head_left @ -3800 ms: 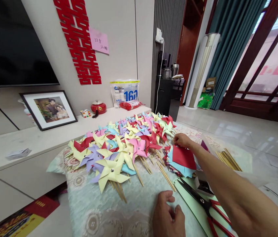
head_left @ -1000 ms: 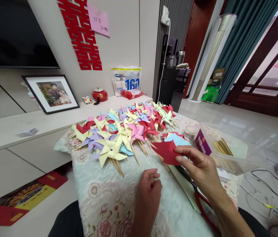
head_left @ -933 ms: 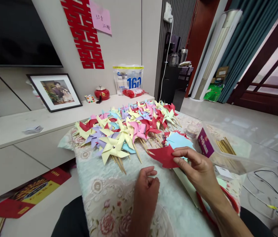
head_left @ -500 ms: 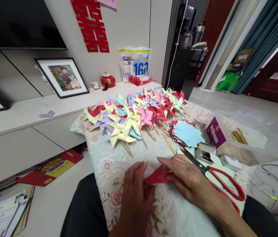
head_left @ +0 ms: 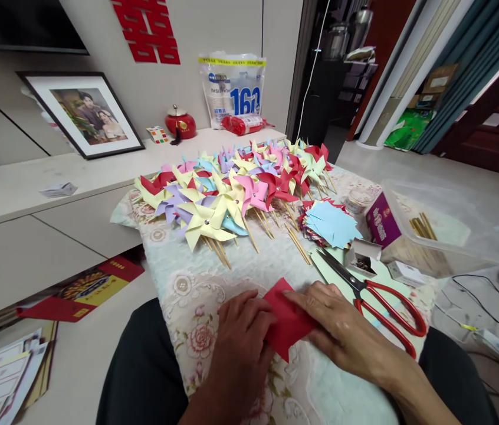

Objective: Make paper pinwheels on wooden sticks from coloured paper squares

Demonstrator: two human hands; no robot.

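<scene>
A red paper square [head_left: 288, 321] is held between my two hands above the flowered tablecloth [head_left: 200, 339], its face turned up and one corner pointing down toward me. My left hand [head_left: 245, 330] grips its left edge, fingers curled. At the right edge, my right hand [head_left: 335, 321] pinches the paper with thumb and fingers. Just beyond my right hand lie scissors [head_left: 355, 283] with red handles, blades slightly apart. Farther off, many finished paper pinwheels [head_left: 207, 223] on sticks are heaped, beside loose wooden sticks [head_left: 298, 245] and a stack of cut paper [head_left: 332, 223], light blue on top.
A small open box [head_left: 363, 258] of metal pieces and a white box [head_left: 406, 273] sit on the right. Behind them stands a clear plastic bin [head_left: 453, 251] holding sticks. A framed photo [head_left: 84, 115] and a red pot [head_left: 180, 125] rest on the back cabinet.
The red paper, folded into a triangle before, is now opened out into a flat square. My hands keep hold of its two sides. The head view has tipped down slightly.
</scene>
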